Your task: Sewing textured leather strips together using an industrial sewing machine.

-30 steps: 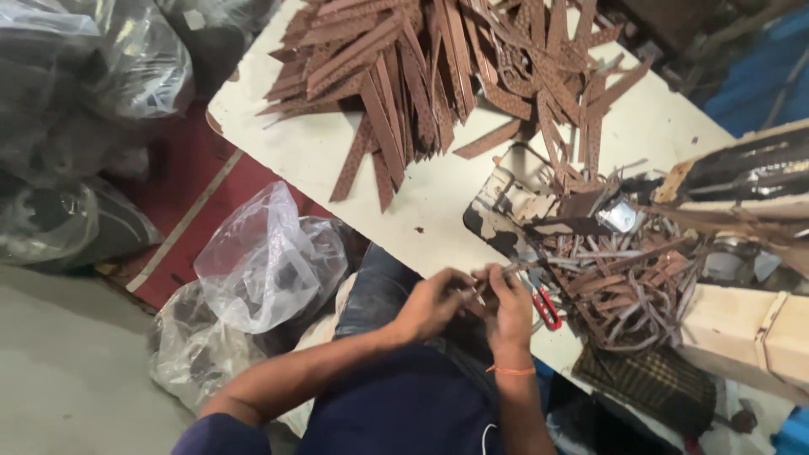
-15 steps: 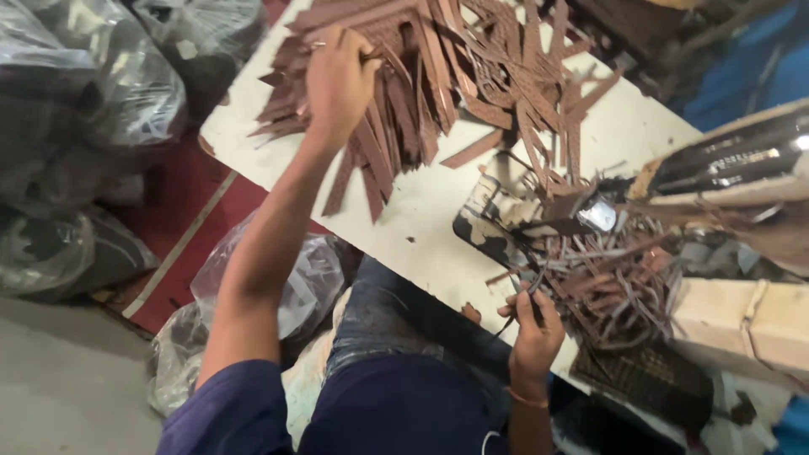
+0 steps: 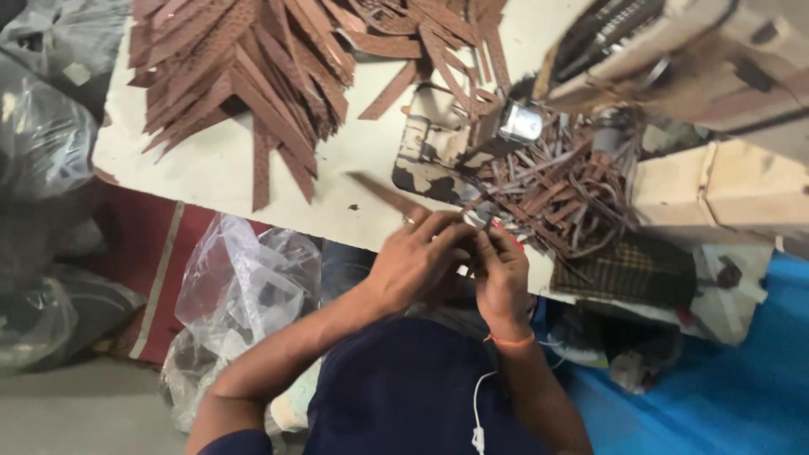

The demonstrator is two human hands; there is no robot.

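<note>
Both hands were bunched together right at the near edge of the worktop (image 3: pixel 219 168): left hand (image 3: pixel 417 261) and right hand (image 3: pixel 501 278) each pinched shut on one thin brown strip (image 3: pixel 388 195) that poked out across the edge. Just past the right hand sat a tangle of trimmed scraps (image 3: pixel 565 190). A big pile of brown strips (image 3: pixel 244 76) covered the far left corner. Below the edge, a clear plastic bag (image 3: pixel 244 286) sat on the floor; couldn't tell what was in it.

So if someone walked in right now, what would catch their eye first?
Probably the big fan of brown leather strips spread across the far left of the white table. Next, the tangle of thinner brown trimmings at the right. At the near edge, the left hand and right hand meet over one strip.
</note>
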